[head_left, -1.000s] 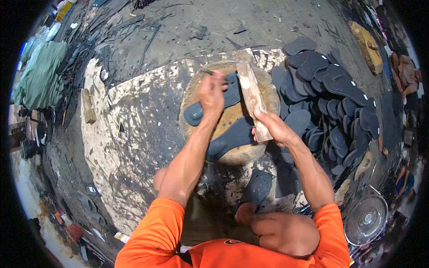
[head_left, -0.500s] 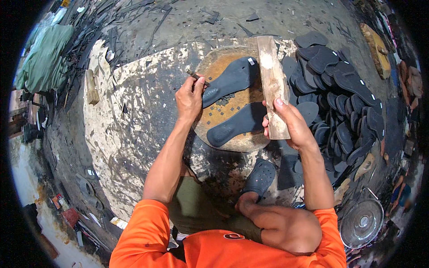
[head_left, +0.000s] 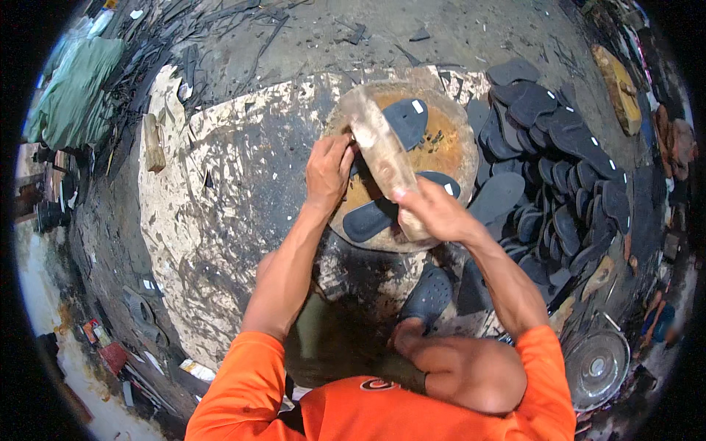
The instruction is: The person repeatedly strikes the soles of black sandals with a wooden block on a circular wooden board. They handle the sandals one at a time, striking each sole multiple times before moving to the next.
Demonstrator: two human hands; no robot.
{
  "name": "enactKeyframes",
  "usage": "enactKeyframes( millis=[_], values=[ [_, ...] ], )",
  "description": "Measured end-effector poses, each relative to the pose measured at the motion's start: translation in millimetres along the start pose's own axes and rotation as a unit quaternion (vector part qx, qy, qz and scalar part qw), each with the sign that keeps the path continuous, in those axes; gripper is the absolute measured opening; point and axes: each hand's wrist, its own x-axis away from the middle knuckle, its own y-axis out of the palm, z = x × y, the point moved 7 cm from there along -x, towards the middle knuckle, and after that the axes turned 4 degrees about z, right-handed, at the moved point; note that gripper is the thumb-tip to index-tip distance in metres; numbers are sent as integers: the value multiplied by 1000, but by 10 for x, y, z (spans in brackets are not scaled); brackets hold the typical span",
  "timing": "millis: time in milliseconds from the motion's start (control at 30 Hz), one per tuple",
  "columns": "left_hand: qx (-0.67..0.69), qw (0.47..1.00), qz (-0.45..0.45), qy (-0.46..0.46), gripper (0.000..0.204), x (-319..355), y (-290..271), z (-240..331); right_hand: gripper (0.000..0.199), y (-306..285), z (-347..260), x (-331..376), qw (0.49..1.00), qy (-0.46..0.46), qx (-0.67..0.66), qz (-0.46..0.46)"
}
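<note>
Both bare forearms reach forward; the left hand (head_left: pixel 329 165) curls downward, the right hand (head_left: pixel 434 209) is fisted just beside it.

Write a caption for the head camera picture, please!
Right hand swings a wooden block over dark soles on a round stump.

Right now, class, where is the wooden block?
In the head view the wooden block lies slantwise over the round stump, gripped low by the right hand, with the left hand just beside it.
</note>
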Motion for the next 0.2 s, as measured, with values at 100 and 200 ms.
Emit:
enactKeyframes(
  millis=[100,200],
  values=[
    [8,999,-18,-37,15,-225,54,-141,65,-133,109,-79,989,28,-143,-33],
    [366,827,114,-410,29,31,99,-601,75,-6,756,-152,991,3,-132,7]
  ],
)
